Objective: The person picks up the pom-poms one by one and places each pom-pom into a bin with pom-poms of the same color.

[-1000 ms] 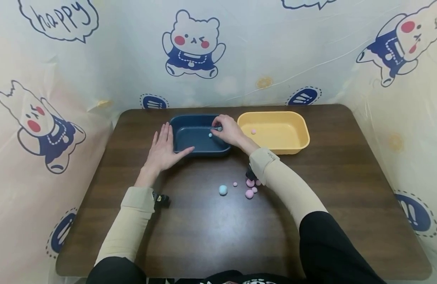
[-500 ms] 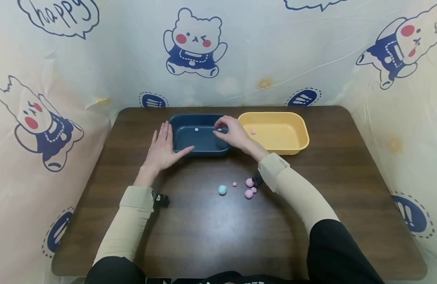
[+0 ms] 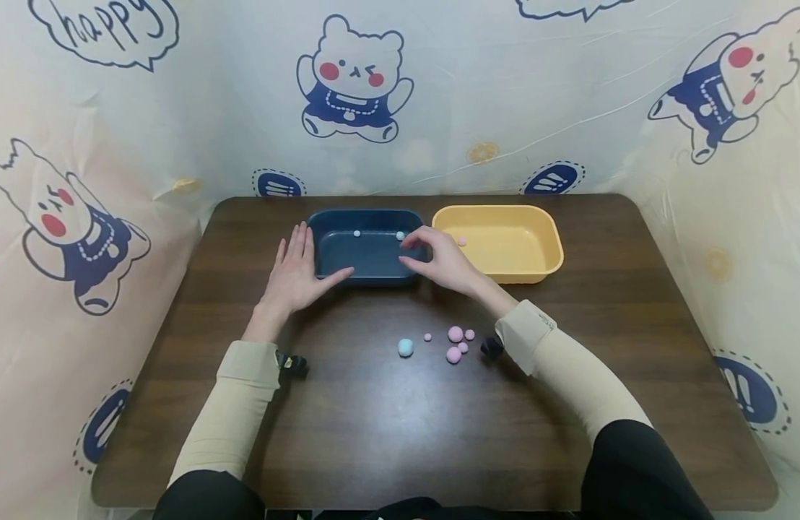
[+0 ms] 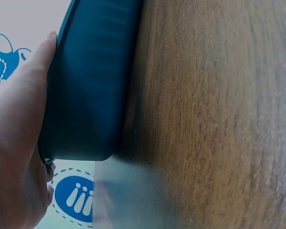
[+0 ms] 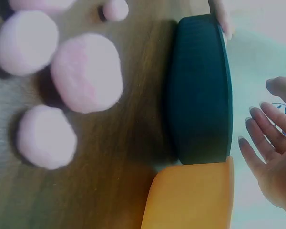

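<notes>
In the head view my left hand [image 3: 292, 276] rests against the left end of the dark blue tray [image 3: 367, 278], fingers straight and thumb along the front rim. The left wrist view has the thumb lying at the rim, beside the tray's outer wall [image 4: 88, 95]. Over the tray's right end hovers my right hand [image 3: 444, 261], fingers loosely bent and holding nothing; the right wrist view shows its fingers apart. Two small light blue balls, one farther left [image 3: 357, 233] and one close to the right fingertips [image 3: 400, 235], lie in the blue tray.
A yellow tray [image 3: 504, 277] stands right of the blue one, with a small pink ball [image 3: 461, 241] inside. On the brown table [image 3: 348, 426], nearer me, lie a larger light blue ball [image 3: 405, 348] and several pink balls [image 3: 455, 334] of different sizes.
My right hand has let go of a small light blue ball in the blue tray and drawn slightly right. The other ball there has rolled left. My left hand stays put.
</notes>
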The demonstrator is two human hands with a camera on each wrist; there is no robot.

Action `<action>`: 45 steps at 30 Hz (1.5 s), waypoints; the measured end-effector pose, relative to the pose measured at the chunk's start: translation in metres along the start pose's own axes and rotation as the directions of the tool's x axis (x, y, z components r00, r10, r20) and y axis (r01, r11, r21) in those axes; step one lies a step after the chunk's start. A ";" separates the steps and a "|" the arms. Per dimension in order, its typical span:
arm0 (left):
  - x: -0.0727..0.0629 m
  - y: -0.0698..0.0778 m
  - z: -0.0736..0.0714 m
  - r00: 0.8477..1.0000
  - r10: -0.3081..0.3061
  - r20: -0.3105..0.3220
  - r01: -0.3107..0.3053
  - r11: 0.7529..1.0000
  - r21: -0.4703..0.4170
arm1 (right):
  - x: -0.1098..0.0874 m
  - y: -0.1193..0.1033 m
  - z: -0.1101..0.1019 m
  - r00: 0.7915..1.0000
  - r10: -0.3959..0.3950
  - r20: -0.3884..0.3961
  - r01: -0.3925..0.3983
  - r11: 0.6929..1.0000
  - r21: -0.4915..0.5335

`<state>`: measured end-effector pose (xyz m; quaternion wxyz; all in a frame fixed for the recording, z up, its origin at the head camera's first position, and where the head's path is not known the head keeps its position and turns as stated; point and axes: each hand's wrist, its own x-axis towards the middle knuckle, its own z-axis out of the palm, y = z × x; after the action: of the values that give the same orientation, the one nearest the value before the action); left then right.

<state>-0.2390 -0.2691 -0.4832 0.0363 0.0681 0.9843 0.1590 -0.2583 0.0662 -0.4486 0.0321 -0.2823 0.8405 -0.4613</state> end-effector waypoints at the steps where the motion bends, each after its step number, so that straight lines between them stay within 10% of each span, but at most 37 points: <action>1: 0.000 0.000 0.000 1.000 0.000 0.000 0.000 1.000 0.001 | -0.003 -0.001 0.000 1.000 -0.003 0.000 0.003 1.000 0.009; 26: 0.000 -0.002 0.000 1.000 0.005 -0.007 -0.005 1.000 -0.003 | -0.055 -0.008 0.000 0.998 -0.033 0.057 0.024 0.987 0.156; 45: 0.000 -0.002 0.000 1.000 0.010 0.007 -0.010 1.000 -0.010 | -0.078 0.002 0.006 0.982 -0.059 0.181 0.049 0.997 0.059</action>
<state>-0.2388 -0.2711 -0.4838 0.0393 0.0732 0.9829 0.1641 -0.1912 0.1016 -0.4697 0.1039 -0.3452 0.8132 -0.4568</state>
